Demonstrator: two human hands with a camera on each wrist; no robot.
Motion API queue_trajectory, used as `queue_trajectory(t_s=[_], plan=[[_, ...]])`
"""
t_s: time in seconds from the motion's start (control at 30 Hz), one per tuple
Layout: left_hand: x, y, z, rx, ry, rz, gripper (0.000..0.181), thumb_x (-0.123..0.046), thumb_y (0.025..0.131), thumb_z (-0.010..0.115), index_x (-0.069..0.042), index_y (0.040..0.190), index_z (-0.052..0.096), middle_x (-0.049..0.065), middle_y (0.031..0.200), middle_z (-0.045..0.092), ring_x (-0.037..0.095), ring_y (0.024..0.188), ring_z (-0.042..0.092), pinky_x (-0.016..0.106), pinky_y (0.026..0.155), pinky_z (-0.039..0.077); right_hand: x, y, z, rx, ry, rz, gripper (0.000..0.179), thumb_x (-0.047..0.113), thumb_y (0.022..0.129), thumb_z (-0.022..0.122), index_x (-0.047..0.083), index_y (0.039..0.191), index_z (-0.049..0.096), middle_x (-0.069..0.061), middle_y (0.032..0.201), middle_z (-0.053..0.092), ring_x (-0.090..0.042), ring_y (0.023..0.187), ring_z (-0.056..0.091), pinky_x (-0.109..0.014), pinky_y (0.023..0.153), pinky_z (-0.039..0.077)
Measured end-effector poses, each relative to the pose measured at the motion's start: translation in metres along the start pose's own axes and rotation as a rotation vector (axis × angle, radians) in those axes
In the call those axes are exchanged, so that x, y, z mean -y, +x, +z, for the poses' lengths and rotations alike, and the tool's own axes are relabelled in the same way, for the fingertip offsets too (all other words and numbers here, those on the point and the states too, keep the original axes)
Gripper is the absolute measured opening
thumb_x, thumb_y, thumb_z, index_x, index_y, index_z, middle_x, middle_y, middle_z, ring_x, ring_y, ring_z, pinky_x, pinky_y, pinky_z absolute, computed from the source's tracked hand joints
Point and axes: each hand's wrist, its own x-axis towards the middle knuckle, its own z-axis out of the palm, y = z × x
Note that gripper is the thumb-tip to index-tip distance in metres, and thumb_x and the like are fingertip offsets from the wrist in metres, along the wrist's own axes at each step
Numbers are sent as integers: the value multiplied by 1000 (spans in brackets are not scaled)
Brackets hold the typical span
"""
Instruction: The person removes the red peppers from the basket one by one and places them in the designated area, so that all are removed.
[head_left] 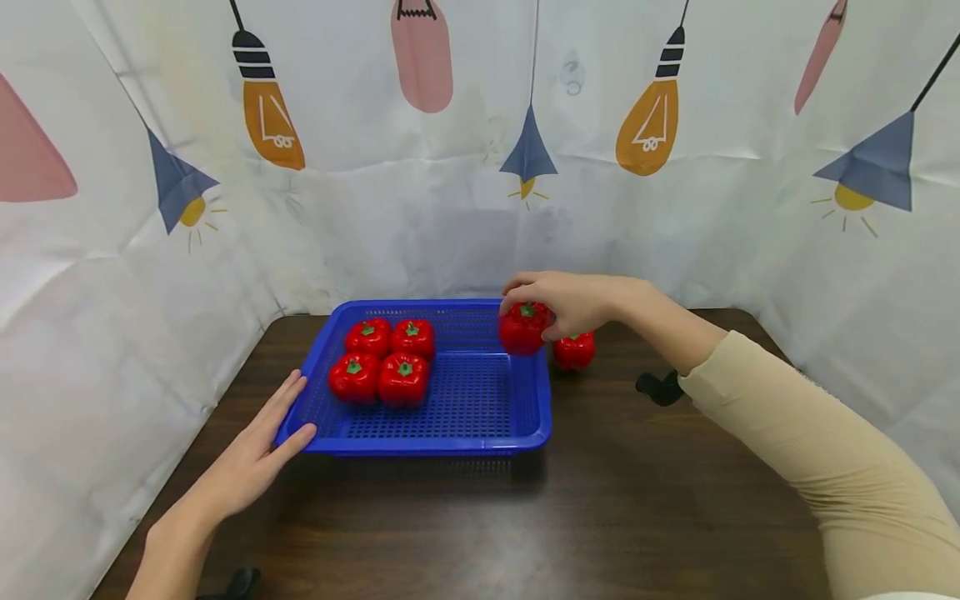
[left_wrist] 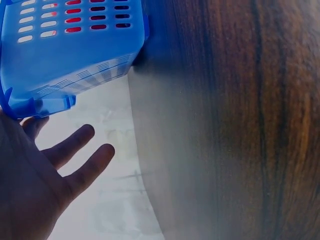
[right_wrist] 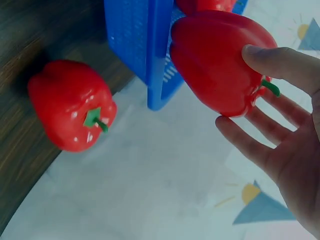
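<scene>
My right hand [head_left: 573, 302] grips a red bell pepper [head_left: 523, 330] by its upper part, over the right rim of a blue plastic basket [head_left: 472, 446]. In the right wrist view the thumb and fingers are spread around that pepper [right_wrist: 220, 60], near its green stem. Several other red peppers [head_left: 403, 380] sit clustered in the basket's left half. Outside the basket, another red pepper [head_left: 574, 352] stands on the table just right of it. My left hand [head_left: 247, 462] rests at the basket's left front corner, its fingers extended along the rim.
The dark wood table [head_left: 637, 500] carries the basket. A black object [head_left: 660, 388] lies to the right, beneath the right forearm. Another black item [head_left: 242, 582] is at the bottom left. A white printed curtain [head_left: 450, 208] hangs behind and along both sides.
</scene>
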Motion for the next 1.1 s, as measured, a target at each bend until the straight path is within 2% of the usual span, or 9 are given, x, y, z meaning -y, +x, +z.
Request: queue_trajectory(t_s=[0.07,0.1,0.2,0.27,0.47,0.73,1.0,1.1], plan=[[0,0,1,-1,-5,0,71,-24,106,57,-17,166,19,7,172,8,46,153,13,69,115,13,-1,-6,-1,-12,1,0,54,0,86,74,13,136,60,-11,154,42,-32,140,40,-44,101,50],[0,0,1,-2,-3,1,71,-24,106,57,-17,166,19,7,172,8,46,153,13,70,114,13,-2,-9,-2,-19,4,0,54,-1,86,74,13,136,60,-11,153,42,-32,140,41,-44,100,51],[0,-1,1,-7,4,1,71,-24,106,57,-17,166,19,7,172,8,45,153,13,63,118,11,-2,-16,-3,-33,10,-1,54,-1,85,75,12,135,60,-11,152,43,-32,136,44,-43,94,53],[0,-1,1,-9,3,2,71,-24,106,57,-17,166,19,7,172,8,45,153,13,62,119,10,-4,-20,-3,-44,15,-6,53,-1,84,74,12,134,61,-11,151,44,-32,134,45,-42,93,53],[1,-1,2,-8,-2,1,71,-24,106,57,-17,166,19,9,172,8,46,153,12,74,112,12,-10,-33,-4,-85,23,-19,53,-1,83,76,11,133,61,-13,150,45,-34,135,45,-44,93,53],[0,1,1,-11,14,4,71,-25,106,57,-16,166,19,8,172,8,45,153,13,72,113,13,-23,-55,-6,-135,16,20,54,-3,81,78,12,131,62,-11,148,47,-33,130,49,-45,94,53],[0,0,2,-11,10,2,71,-24,106,57,-17,166,19,9,172,8,45,153,12,71,114,11,-38,-82,0,-150,36,88,56,-4,81,79,14,131,63,-10,146,48,-34,132,46,-49,94,53],[1,-1,2,-14,12,4,71,-24,106,57,-17,166,19,9,172,9,44,153,12,61,120,9,-45,-91,2,-161,66,120,57,-6,81,79,14,131,63,-10,146,48,-35,132,45,-47,90,55]])
